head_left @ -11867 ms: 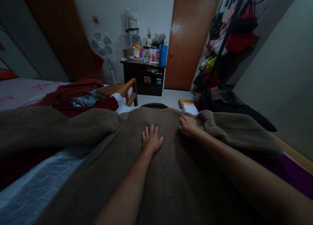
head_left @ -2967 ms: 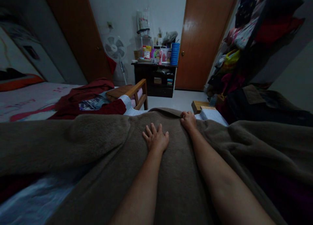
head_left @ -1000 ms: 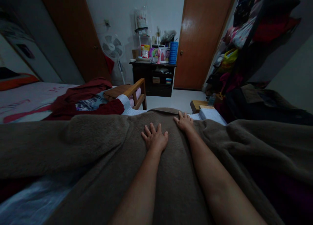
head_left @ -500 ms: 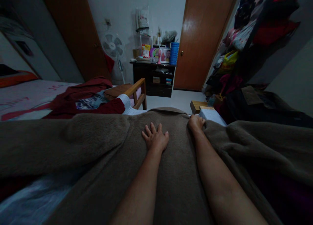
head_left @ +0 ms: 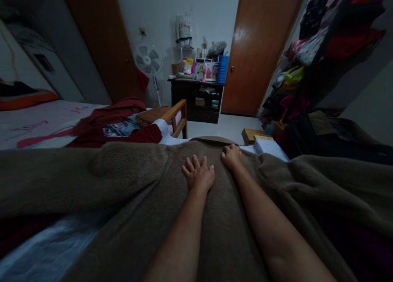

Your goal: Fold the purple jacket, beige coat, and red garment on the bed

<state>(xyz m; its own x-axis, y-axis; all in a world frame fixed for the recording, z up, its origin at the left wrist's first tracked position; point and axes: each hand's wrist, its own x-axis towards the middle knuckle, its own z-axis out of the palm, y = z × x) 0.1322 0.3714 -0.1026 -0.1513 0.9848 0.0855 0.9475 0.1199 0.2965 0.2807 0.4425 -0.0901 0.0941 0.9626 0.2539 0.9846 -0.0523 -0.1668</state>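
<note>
Left hand (head_left: 199, 175): is lying flat and ungripping, fingers spread, on a brown plush garment (head_left: 227, 224). Right hand (head_left: 232, 157): is resting, fingers bent, near the garment's far edge (head_left: 211, 139); whether it is gripping cloth, one cannot tell. Garment: is covering pale blue bedding (head_left: 52, 241), sleeves (head_left: 123, 171) extending to both sides. Beyond: dark red cloth (head_left: 150, 132) is lying leftward; a white fan (head_left: 148, 61) is standing beside a dark cabinet (head_left: 184, 106).

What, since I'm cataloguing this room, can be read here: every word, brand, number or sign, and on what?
Nothing reads clearly.
Pink bedding: reddish lettering, too blurred to read.
Yellow-and-red packet: any print is too small to read.
Brown garment: no lettering shows.
</note>
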